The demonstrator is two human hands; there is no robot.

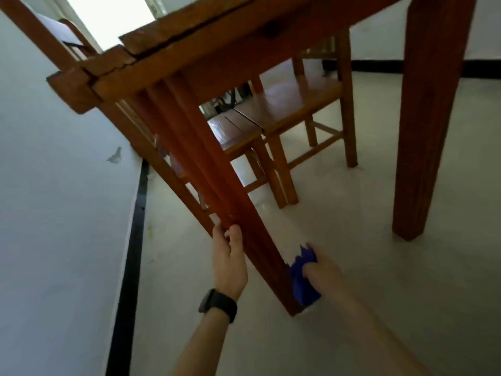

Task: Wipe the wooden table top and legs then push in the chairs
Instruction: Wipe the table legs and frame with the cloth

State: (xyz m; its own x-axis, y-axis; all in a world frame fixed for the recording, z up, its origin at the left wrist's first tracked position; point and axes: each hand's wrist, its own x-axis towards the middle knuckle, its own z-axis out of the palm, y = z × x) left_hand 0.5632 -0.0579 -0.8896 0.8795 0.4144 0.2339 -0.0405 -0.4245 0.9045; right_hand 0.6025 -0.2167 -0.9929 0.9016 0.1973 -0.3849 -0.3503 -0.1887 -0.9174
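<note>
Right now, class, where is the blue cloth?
Head view, lower right of centre: the right hand holds the cloth against the foot of the near table leg, opposite the left hand.

We count one wooden table, two table legs, two chair seats, two hands, one blue cloth, one black wristwatch

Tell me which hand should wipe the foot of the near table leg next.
Right. The right hand presses the blue cloth low against the table leg, near its foot. The left hand holds no cloth and only grips that leg higher up.
</note>
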